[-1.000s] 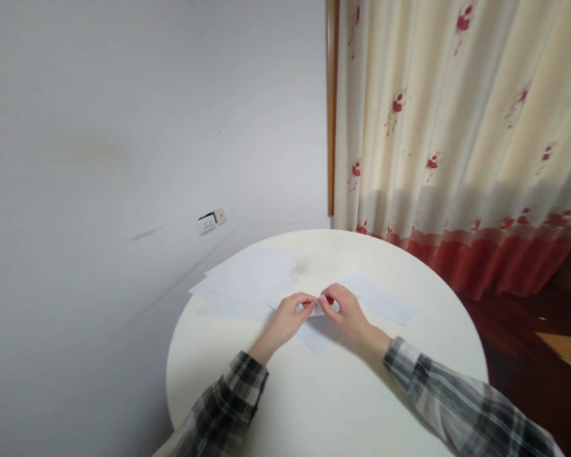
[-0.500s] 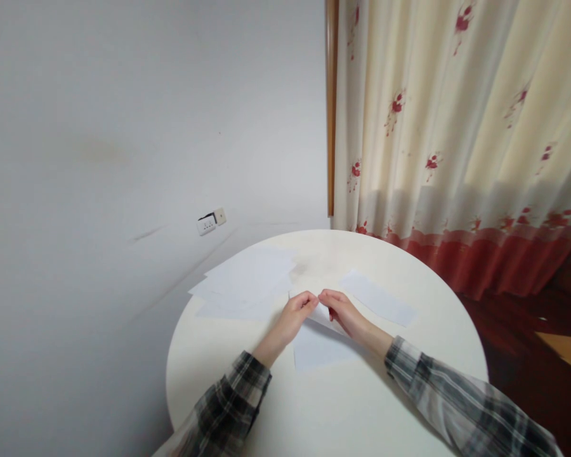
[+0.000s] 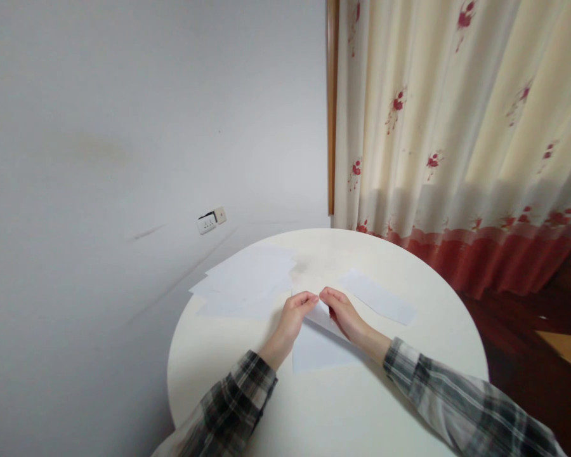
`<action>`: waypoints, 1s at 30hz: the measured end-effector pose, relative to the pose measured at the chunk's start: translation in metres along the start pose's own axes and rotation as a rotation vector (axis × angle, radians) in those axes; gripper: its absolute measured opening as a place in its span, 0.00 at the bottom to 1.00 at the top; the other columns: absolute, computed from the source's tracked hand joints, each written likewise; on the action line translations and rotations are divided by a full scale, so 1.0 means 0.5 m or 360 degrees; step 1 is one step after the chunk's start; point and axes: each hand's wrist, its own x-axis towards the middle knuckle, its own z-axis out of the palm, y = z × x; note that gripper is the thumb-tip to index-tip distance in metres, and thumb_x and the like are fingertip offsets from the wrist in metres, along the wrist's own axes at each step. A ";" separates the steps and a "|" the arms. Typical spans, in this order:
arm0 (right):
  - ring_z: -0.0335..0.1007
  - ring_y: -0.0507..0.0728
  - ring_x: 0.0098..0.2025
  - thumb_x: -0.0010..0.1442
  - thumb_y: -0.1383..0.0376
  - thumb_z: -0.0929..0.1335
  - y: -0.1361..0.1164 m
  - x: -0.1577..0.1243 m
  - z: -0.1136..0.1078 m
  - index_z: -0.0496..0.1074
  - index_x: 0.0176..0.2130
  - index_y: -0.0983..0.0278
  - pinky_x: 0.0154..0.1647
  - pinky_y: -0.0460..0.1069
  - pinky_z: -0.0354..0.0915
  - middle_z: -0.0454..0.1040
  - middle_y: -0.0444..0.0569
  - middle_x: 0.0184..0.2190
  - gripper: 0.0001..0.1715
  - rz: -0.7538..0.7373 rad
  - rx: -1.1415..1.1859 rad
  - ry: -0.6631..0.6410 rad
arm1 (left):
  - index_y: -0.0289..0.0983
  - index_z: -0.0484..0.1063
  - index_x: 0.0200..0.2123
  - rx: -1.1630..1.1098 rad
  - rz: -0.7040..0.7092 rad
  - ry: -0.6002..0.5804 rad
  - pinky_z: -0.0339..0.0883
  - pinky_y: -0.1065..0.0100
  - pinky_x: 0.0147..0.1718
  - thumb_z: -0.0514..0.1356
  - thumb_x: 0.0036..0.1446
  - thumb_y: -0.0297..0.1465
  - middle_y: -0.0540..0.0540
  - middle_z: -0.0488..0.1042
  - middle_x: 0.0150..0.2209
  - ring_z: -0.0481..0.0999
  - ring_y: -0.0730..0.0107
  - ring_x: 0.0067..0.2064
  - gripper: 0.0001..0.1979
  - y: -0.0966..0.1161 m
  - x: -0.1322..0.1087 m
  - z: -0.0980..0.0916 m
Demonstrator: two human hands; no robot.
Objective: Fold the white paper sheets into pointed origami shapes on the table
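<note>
My left hand (image 3: 295,316) and my right hand (image 3: 341,311) meet above the middle of a round white table, thumbs and fingertips almost touching. Between them is a sheet of white paper (image 3: 324,322), pinched at its upper edge by both hands. The sheet is tilted, and its right part disappears behind my right hand and wrist. Beneath it, another white paper (image 3: 314,354) lies flat on the table. My curled fingers are partly hidden under the hands.
Several overlapping white sheets (image 3: 250,279) lie at the table's far left. A separate paper piece (image 3: 379,297) is at the right. The round table (image 3: 342,412) stands by a wall with a socket (image 3: 207,223). A floral curtain (image 3: 423,127) hangs behind at the right.
My left hand and forearm have shifted slightly to the right. My right hand has barely moved, and both hands keep hold of the paper.
</note>
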 end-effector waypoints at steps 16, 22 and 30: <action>0.48 0.48 0.20 0.50 0.57 0.65 0.023 0.013 -0.029 0.57 0.19 0.64 0.22 0.45 0.46 0.52 0.38 0.16 0.18 -0.0040 0.0065 -0.0220 | 0.31 0.71 0.26 0.0103 -0.0160 -0.0352 0.57 0.74 0.26 0.62 0.42 0.42 0.49 0.69 0.24 0.65 0.73 0.26 0.17 0.008 0.006 -0.030; 0.45 0.48 0.20 0.49 0.57 0.65 0.021 0.012 -0.033 0.57 0.18 0.64 0.22 0.45 0.44 0.51 0.38 0.16 0.18 -0.0003 -0.0034 -0.0294 | 0.31 0.72 0.27 0.0118 -0.0292 -0.0453 0.56 0.74 0.23 0.63 0.41 0.42 0.50 0.68 0.23 0.64 0.74 0.25 0.18 -0.008 0.007 -0.033; 0.45 0.48 0.20 0.49 0.56 0.65 0.018 0.011 -0.024 0.55 0.19 0.63 0.22 0.45 0.45 0.50 0.38 0.16 0.18 0.0010 0.0016 -0.0285 | 0.30 0.70 0.23 0.0134 -0.0242 -0.0396 0.51 0.75 0.19 0.62 0.42 0.43 0.53 0.61 0.18 0.59 0.78 0.21 0.19 -0.026 0.005 -0.028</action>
